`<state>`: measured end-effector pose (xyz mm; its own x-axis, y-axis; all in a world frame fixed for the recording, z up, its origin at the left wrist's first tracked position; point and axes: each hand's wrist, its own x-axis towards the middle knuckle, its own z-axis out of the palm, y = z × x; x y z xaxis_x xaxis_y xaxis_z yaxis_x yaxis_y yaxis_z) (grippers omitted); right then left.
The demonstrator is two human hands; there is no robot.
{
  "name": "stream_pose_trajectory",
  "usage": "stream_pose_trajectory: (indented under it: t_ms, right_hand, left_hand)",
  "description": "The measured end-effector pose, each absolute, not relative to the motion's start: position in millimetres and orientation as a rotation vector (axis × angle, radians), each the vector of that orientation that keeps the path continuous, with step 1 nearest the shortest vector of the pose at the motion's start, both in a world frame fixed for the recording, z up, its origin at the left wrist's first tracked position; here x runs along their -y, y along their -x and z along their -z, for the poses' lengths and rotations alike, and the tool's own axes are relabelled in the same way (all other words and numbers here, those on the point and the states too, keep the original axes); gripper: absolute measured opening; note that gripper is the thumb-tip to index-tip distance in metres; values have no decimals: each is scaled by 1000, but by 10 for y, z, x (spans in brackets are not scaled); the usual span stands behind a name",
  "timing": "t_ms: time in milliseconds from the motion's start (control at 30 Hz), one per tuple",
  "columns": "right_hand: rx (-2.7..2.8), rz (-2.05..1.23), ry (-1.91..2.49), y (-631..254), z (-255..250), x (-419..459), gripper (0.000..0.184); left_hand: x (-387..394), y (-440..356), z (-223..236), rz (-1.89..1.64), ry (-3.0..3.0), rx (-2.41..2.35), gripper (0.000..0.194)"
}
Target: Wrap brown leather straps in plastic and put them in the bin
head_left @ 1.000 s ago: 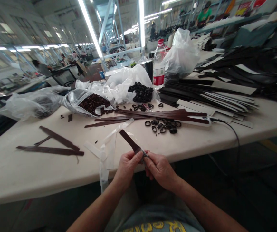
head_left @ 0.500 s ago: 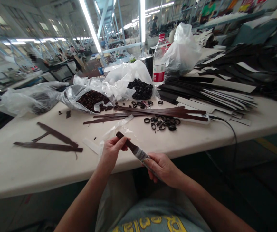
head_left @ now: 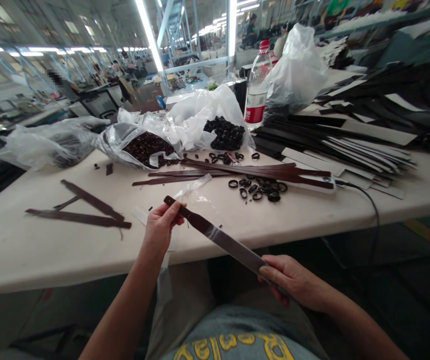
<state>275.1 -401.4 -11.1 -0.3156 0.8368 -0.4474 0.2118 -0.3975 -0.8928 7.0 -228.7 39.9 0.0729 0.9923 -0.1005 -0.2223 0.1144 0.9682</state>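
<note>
A dark brown leather strap [head_left: 224, 240], with clear film over part of it, stretches slantwise between my two hands in front of the table edge. My left hand [head_left: 163, 220] pinches its narrow end, which has a small hole. Lower down and to the right, my right hand [head_left: 288, 280] is wrapped round the strap's wider part, hiding its far end. Beyond my left hand, a piece of clear film [head_left: 190, 187] lies on the table. More brown straps [head_left: 215, 173] are stacked crosswise further back, and a few others [head_left: 83, 216] lie at the left.
Black rings [head_left: 257, 197] lie beside a white device [head_left: 312, 188] whose cable hangs over the edge. Behind stand plastic bags of small brown pieces [head_left: 149, 148] and black pieces [head_left: 224, 132], plus a red-capped bottle [head_left: 256, 95]. Black and white strips [head_left: 365, 150] cover the right side.
My hands have moved apart, the right one down along the strap and to the right, the left one slightly up and left. More of the film-covered strap now shows between them.
</note>
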Motion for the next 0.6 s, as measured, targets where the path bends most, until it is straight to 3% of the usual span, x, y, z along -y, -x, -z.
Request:
stream_pose_trajectory:
  t_ms: [133,300,600]
  right_hand:
    - [1470,-1749,1414,-2802,53,3971,40]
    - [1616,-1501,1302,-2516,-284,3636,31]
    - [1446,-1627,1197,-2179,-216,3398,32]
  left_hand:
    - [2372,-98,-376,-1152,-971,-1040,32]
    - [2542,-263,-355,-1017,-1014,-983,30]
    - [2553,-198,-331,-1059,-1002,-1017,30]
